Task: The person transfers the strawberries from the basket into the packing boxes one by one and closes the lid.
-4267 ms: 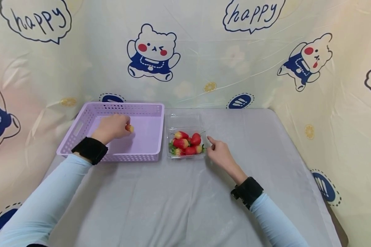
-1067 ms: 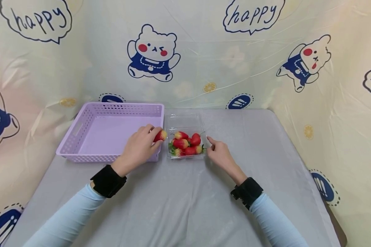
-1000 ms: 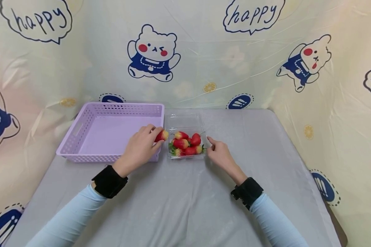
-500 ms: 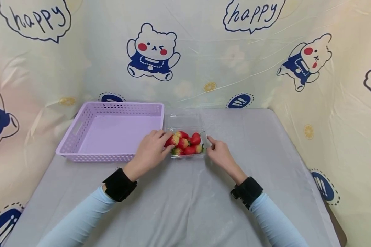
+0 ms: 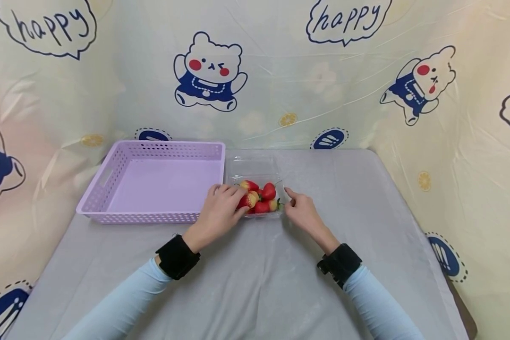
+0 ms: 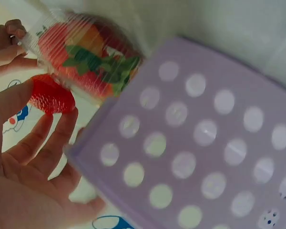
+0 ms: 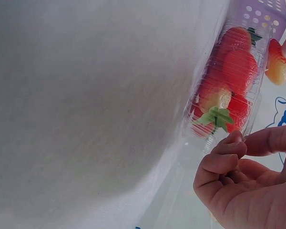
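Observation:
My left hand point(image 5: 223, 210) pinches a red, yellow-tipped strawberry point(image 6: 52, 95) between thumb and fingers. In the head view that strawberry is over the left part of a clear plastic box point(image 5: 263, 178); both wrist views show it close above the rim. Several strawberries point(image 5: 269, 191), some with green leaves, lie inside the box. At the box's right side, my right hand point(image 5: 302, 210) pinches the edge with thumb and index finger, its other fingers curled in. The left hand hides part of the box in the head view.
A purple plastic basket point(image 5: 163, 217) with perforated sides stands directly left of the box. The box's clear lid point(image 5: 253, 165) lies folded back behind it. A grey cloth point(image 5: 238, 283) covers the table, and a printed curtain point(image 5: 272, 85) hangs behind.
Earlier my left hand was inside the basket with a strawberry; it has since carried a strawberry right, past the basket's edge, to above the box. The right hand has stayed at the box.

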Demonstrator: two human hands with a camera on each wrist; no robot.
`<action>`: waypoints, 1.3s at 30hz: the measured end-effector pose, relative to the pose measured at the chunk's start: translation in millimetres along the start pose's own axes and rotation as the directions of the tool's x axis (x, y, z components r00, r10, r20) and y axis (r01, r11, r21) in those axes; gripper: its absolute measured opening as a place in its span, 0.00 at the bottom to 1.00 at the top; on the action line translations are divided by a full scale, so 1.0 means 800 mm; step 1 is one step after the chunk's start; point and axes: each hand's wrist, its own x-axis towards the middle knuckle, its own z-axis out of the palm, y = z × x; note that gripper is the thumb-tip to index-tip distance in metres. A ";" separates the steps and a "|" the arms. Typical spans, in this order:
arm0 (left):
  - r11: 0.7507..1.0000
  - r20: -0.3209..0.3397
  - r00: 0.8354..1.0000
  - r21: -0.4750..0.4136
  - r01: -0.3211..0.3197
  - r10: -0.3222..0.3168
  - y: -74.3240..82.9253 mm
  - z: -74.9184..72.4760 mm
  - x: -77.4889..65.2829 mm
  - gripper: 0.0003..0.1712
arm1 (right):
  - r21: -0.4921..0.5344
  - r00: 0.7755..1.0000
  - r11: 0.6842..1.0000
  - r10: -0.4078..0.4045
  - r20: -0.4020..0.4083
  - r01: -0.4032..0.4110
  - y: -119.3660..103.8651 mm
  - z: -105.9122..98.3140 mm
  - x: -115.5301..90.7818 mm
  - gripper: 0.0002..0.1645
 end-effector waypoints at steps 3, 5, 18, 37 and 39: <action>1.000 -0.008 1.000 0.026 0.007 -0.007 -0.003 0.006 -0.002 0.26 | 0.002 1.000 1.000 0.003 0.003 -0.003 0.000 0.000 -0.001 0.34; 0.999 -0.012 1.000 0.038 0.010 -0.009 -0.005 0.010 -0.003 0.26 | 0.001 1.000 1.000 0.006 0.006 -0.006 0.000 0.001 -0.001 0.34; 0.999 0.003 1.000 0.032 0.001 -0.001 -0.010 0.018 -0.005 0.24 | 0.001 1.000 1.000 0.007 0.004 -0.007 0.000 0.000 -0.001 0.34; 0.999 0.058 0.998 -0.010 0.030 -0.029 -0.007 0.014 -0.005 0.25 | -0.009 1.000 1.000 0.018 -0.005 -0.018 -0.001 -0.002 -0.001 0.38; 0.998 0.044 0.997 -0.040 0.058 -0.056 -0.005 0.011 -0.005 0.24 | -0.013 1.000 1.000 0.023 -0.011 -0.023 -0.001 -0.002 -0.002 0.39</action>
